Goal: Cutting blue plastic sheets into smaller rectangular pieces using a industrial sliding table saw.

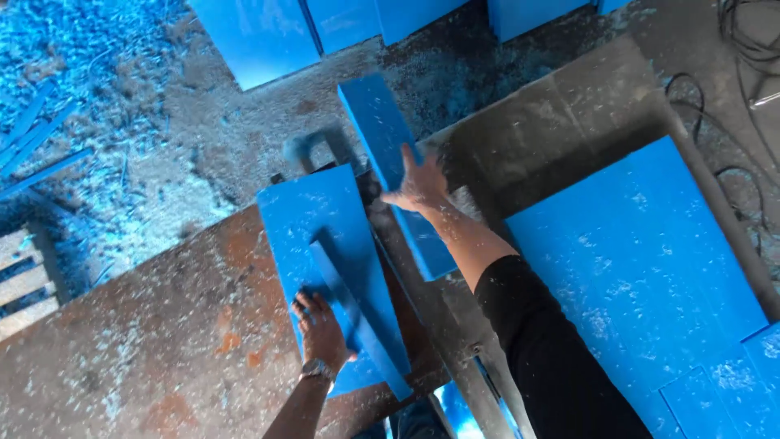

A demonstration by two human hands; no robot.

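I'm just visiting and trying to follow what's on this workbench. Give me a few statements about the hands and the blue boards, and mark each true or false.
1. The left hand rests on a wide blue board lying on the rusty table. True.
2. The right hand is on a red board. False: it is on a narrow blue board.
3. A wristwatch is worn on the left wrist. True.
4. The large blue sheet on the right lies under both hands. False: neither hand touches it.
5. The table is wiped clean. False: pale shavings and dust are scattered over it.
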